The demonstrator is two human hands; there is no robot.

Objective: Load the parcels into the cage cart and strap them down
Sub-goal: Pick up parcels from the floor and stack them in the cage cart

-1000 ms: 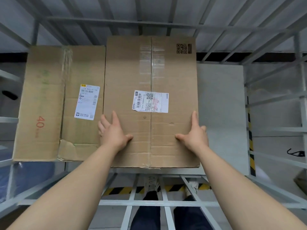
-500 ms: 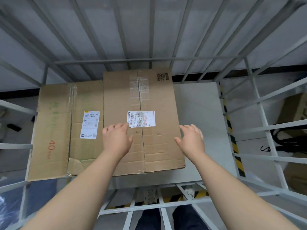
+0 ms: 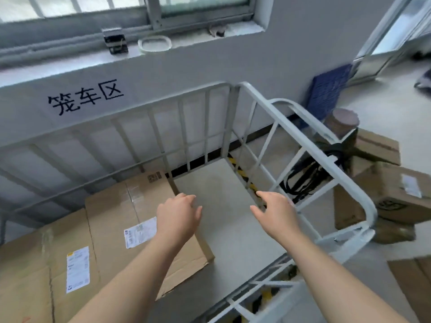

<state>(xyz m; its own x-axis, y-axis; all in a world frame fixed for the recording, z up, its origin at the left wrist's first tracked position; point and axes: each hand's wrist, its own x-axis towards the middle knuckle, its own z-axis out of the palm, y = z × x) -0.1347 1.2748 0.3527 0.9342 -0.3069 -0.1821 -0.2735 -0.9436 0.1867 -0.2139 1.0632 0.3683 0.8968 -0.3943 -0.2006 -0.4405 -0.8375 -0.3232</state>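
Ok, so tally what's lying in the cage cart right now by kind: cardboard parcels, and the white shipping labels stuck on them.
Cardboard parcels: 2, the left parcel and the right parcel
White shipping labels: 2, the left label and the right label, one on each parcel
Total: 4

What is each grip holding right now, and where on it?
Nothing: left grip hangs open above the taped parcel near its right edge; right grip is open over the bare cart floor.
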